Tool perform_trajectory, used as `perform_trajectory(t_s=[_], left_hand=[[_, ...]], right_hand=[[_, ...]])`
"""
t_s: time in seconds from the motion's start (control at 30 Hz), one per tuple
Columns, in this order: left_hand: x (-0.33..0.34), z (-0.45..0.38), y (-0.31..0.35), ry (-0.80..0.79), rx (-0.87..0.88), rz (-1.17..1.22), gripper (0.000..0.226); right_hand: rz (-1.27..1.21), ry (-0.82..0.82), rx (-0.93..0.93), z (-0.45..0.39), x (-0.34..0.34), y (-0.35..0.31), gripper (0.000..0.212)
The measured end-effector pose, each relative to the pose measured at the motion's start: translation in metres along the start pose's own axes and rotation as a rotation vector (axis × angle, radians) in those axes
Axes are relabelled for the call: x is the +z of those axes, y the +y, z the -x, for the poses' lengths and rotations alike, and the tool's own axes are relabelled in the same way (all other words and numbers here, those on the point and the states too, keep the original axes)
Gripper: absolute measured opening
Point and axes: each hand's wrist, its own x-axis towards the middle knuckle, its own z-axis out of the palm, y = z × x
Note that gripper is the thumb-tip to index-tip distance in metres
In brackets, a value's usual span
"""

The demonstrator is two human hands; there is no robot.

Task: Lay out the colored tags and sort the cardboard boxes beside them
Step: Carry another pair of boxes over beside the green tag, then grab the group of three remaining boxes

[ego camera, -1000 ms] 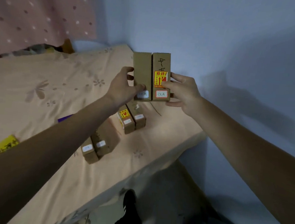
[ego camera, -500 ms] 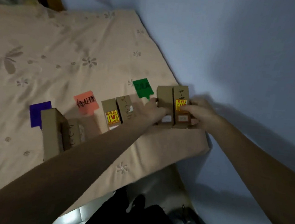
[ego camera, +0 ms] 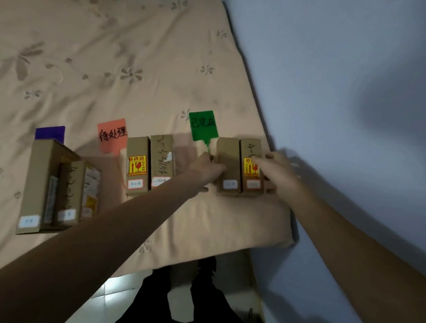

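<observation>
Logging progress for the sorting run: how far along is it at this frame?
Done: purple tag, salmon tag and green tag lie on the bed, with boxes grouped by the purple tag and a pair by the salmon tag. In hand: left hand and right hand flank the last pair beside the green tag. Left: let go; no unsorted boxes visible.

Beige flowered bed [ego camera: 114,36] carries cardboard boxes [ego camera: 149,165] beside colored tags [ego camera: 203,126].

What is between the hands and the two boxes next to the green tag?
Nothing visible. The left hand rests against the left side of the two boxes and the right hand against the right side, next to the green tag on the bed.
</observation>
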Motion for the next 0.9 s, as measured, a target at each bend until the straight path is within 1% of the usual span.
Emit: perform_trajectory(t_s=[0.03, 0.07, 0.13, 0.23, 0.3, 0.4, 0.5, 0.6, 0.73, 0.8, 0.9], left_hand=[[-0.006, 0.001, 0.006, 0.060, 0.027, -0.058, 0.050], [-0.013, 0.004, 0.014, 0.114, 0.058, -0.109, 0.052], [-0.033, 0.012, 0.032, 0.178, 0.123, -0.190, 0.055], [-0.077, 0.036, 0.055, 0.238, 0.211, -0.247, 0.051], [-0.113, 0.057, 0.063, 0.269, 0.252, -0.258, 0.047], [-0.177, 0.091, 0.053, 0.348, 0.265, -0.269, 0.045], [-0.242, 0.128, 0.021, 0.418, 0.255, -0.197, 0.044], [-0.307, 0.171, -0.029, 0.505, 0.229, -0.135, 0.041], [-0.392, 0.230, -0.117, 0.606, 0.184, -0.033, 0.039], [-0.427, 0.260, -0.158, 0.645, 0.172, 0.005, 0.039], [-0.473, 0.303, -0.212, 0.691, 0.157, 0.032, 0.039]], right_hand=[[0.030, 0.014, -0.035, 0.003, -0.004, -0.011, 0.055], [0.046, 0.028, -0.084, 0.005, -0.008, -0.023, 0.059], [0.078, 0.048, -0.199, 0.013, -0.012, -0.054, 0.056], [0.102, 0.052, -0.389, 0.032, -0.004, -0.104, 0.060], [0.133, -0.017, -0.501, 0.052, 0.015, -0.137, 0.060], [0.197, -0.199, -0.596, 0.091, 0.062, -0.182, 0.056], [0.257, -0.307, -0.645, 0.140, 0.122, -0.213, 0.052], [0.306, -0.395, -0.695, 0.193, 0.186, -0.232, 0.053], [0.354, -0.487, -0.751, 0.266, 0.284, -0.242, 0.051], [0.379, -0.519, -0.767, 0.302, 0.334, -0.243, 0.048], [0.388, -0.560, -0.769, 0.350, 0.405, -0.243, 0.049]])
